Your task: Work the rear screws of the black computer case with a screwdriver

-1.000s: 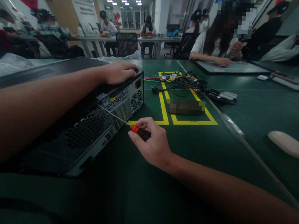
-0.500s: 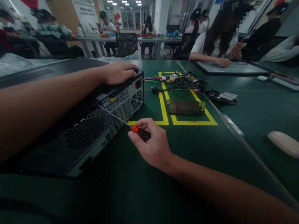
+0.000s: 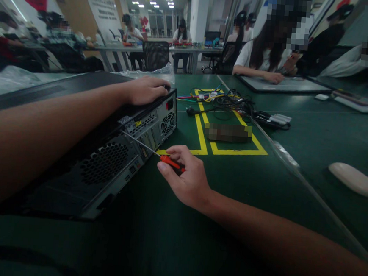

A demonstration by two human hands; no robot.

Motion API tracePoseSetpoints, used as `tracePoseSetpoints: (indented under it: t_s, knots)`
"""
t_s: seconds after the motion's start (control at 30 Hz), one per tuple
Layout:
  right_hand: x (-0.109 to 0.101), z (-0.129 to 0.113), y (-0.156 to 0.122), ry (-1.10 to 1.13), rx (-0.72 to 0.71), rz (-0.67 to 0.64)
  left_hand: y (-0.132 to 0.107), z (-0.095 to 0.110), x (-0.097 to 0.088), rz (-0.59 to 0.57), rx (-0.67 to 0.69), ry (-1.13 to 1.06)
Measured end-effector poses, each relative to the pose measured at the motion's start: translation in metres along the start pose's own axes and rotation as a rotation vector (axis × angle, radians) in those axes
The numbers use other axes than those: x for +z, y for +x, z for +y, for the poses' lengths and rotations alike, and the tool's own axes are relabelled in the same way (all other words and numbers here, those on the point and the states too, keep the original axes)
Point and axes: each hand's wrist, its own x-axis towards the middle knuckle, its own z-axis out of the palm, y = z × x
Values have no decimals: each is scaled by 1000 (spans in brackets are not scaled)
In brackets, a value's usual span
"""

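Note:
A black desktop computer case lies at the left with its metal back panel turned toward me. My left hand rests flat on its top near the back corner, fingers stretched out along the edge. My right hand is closed around the orange and black handle of a screwdriver. The long thin shaft points up and left. Its tip meets the back panel near its upper edge, above the honeycomb vent; the exact contact spot is too small to make out.
Right of the case, yellow tape marks the green table. A tangle of cables and a blurred dark block lie there. Farther right is a pale oval object. A co-worker sits across the table at a flat panel.
The screwdriver handle has turned in my right fingers, and more of its orange side shows now. My left hand and the computer case have stayed in place.

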Motion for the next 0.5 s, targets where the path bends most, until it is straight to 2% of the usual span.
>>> tracePoseSetpoints:
  t_s: [0.27, 0.5]
  knots:
    - [2, 3, -1, 15, -26, 0, 5, -8, 3, 14, -3, -31]
    - [1, 4, 0, -15, -45, 19, 0, 1, 0, -1, 12, 5]
